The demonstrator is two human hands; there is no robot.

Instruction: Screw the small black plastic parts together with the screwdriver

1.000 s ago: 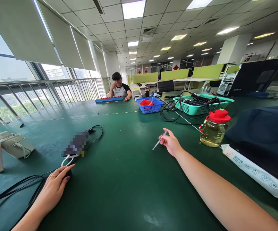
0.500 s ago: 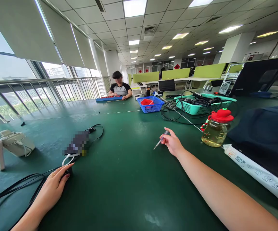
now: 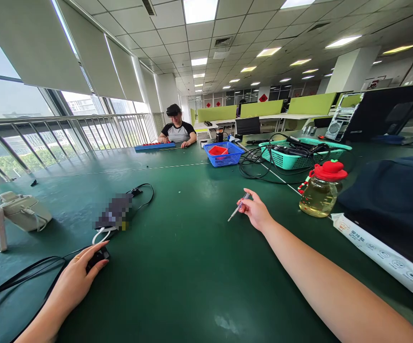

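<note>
My left hand (image 3: 74, 281) has its thumb and fingers around a small black device (image 3: 97, 257) on the green table; its exact kind is unclear. Just beyond it lies a dark, blurred-out flat device (image 3: 115, 212) with white cables at its near end and a black cable at the far end. In my right hand (image 3: 254, 209) is a slim screwdriver (image 3: 235, 211) with a clear handle, gripped between the fingers. Its tip slants down to the left, close above or on the tabletop; I cannot tell which.
To the right stand a red-lidded glass bottle (image 3: 320, 193), a white printed package (image 3: 381, 252) and dark cloth (image 3: 388, 200). Further back are a green basket (image 3: 288, 162) of cables and a blue basket (image 3: 224, 159). A beige bag (image 3: 25, 212) sits left. Across the table a person (image 3: 177, 131) handles a blue tray (image 3: 154, 147).
My left thumb and fingers have parted a little, so more of the black device shows. My right hand keeps the screwdriver almost still. Across the table, the blue tray has shifted slightly left.
</note>
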